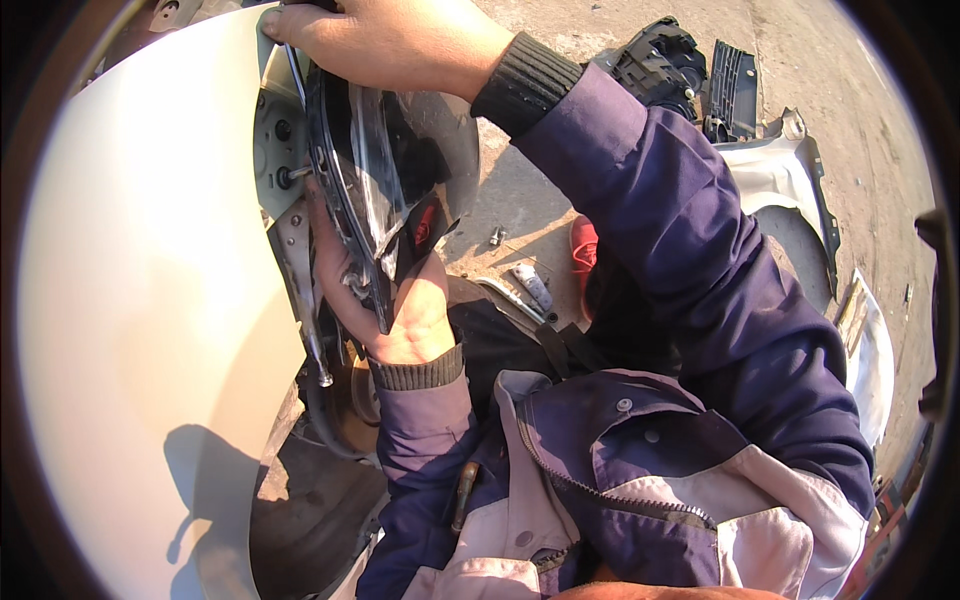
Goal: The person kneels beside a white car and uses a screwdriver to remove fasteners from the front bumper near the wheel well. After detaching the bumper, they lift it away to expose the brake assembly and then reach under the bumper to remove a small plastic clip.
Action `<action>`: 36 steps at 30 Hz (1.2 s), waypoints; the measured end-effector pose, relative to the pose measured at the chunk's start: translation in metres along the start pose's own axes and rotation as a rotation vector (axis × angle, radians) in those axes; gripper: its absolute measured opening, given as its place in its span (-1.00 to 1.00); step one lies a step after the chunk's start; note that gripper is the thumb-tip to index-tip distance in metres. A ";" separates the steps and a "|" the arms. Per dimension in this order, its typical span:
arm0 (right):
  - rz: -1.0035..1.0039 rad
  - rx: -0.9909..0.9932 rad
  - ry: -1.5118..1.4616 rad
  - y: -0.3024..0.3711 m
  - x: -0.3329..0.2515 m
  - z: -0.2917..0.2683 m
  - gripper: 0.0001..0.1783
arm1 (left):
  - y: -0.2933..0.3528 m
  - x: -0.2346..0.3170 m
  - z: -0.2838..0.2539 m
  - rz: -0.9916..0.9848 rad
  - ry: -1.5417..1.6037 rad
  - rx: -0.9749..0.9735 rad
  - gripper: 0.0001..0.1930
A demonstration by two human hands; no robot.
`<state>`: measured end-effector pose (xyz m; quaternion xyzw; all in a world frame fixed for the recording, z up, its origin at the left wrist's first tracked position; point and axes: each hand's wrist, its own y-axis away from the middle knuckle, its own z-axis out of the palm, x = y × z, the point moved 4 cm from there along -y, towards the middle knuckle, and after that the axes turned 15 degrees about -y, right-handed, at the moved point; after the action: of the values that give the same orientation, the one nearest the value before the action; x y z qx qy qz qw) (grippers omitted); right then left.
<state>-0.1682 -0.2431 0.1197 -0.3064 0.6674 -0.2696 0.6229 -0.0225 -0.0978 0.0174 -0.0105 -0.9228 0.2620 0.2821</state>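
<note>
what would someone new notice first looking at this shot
First, the two hands gripping a car headlight at top centre: the right hand holds its upper edge and the left hand grips it from below. It sits against the edge of a large cream car body panel that fills the left side. At upper right, loose black and white car parts lie on sunlit dirt ground.

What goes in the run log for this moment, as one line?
left hand: grips headlight lower edge | right hand: holds its top | white body panel beside it | loose car parts on ground
</note>
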 end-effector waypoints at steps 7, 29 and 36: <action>0.041 -0.010 -0.030 0.001 -0.002 -0.006 -0.65 | -0.012 -0.011 0.014 -0.229 0.283 -0.146 -0.12; -0.145 0.038 0.181 0.007 -0.009 0.004 -0.66 | -0.012 -0.002 0.010 -0.049 0.104 0.002 -0.30; -0.225 0.061 0.232 0.004 -0.012 0.003 -0.64 | -0.019 -0.001 0.011 -0.070 0.113 -0.024 -0.25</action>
<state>-0.1652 -0.2313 0.1251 -0.3272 0.6878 -0.3913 0.5165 -0.0248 -0.1193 0.0188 0.0037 -0.9083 0.2400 0.3425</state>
